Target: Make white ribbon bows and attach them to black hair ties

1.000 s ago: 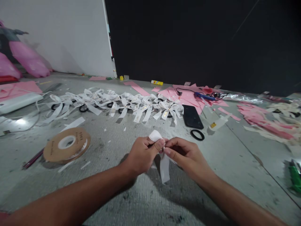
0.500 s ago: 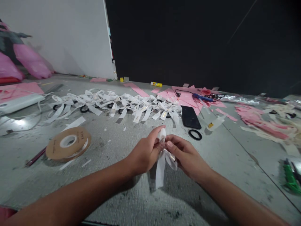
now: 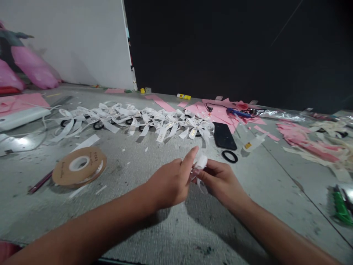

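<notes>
Both of my hands meet over the grey floor near the middle of the view, pinching a short piece of white ribbon [image 3: 200, 162] folded into a loop. My left hand [image 3: 171, 182] grips it with its forefinger stretched up over the loop. My right hand [image 3: 220, 180] pinches the ribbon from the right, fingers closed. Most of the ribbon is hidden between the fingers. A black hair tie [image 3: 230, 156] lies just beyond my right hand.
A row of finished white ribbon bows [image 3: 138, 121] on black ties stretches across the floor. A brown ribbon spool [image 3: 79, 170] lies left. A black phone [image 3: 224, 135], pink paper scraps [image 3: 217, 110], a small glue bottle [image 3: 252, 143] and a green tool [image 3: 342, 208] lie right.
The hanging ribbon tail has been gathered up into my hands. My left forefinger has lifted and now points up over the loop; both hands shifted slightly right.
</notes>
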Motion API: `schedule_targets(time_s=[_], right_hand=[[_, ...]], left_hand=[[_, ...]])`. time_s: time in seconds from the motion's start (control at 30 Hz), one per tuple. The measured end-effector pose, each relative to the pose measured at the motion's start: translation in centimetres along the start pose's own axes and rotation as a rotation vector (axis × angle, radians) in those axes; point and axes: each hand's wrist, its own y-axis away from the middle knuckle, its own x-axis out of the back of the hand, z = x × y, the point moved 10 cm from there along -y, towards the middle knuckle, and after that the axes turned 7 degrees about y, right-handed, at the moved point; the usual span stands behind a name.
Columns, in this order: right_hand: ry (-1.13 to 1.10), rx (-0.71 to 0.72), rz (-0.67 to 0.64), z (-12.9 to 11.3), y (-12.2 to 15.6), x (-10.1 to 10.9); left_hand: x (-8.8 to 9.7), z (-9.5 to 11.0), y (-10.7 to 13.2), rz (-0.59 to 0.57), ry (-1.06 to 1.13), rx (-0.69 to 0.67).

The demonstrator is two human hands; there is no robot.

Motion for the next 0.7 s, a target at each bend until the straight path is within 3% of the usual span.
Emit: schedule_targets(time_s=[0.2, 0.37, 0.57, 0.7], right_hand=[[-0.317, -0.197, 0.125, 1.7, 0.2, 0.2], [-0.322, -0.168, 0.097, 2.0, 0.1, 0.0], [-0.244, -0.196, 0.074, 2.4, 0.1, 0.2], [-0.298, -0.250, 0.019, 1.6, 0.1, -0.4]], left_hand=[[-0.9, 0.4, 0.1, -0.052, -0.224, 0.105], [-1.1, -0.7, -0.3, -0.097, -0.223, 0.201], [-0.5, -0.6, -0.7, -0.108, -0.128, 0.053], [-0.7, -0.2, -0.6, -0.226, -0.156, -0.013]])
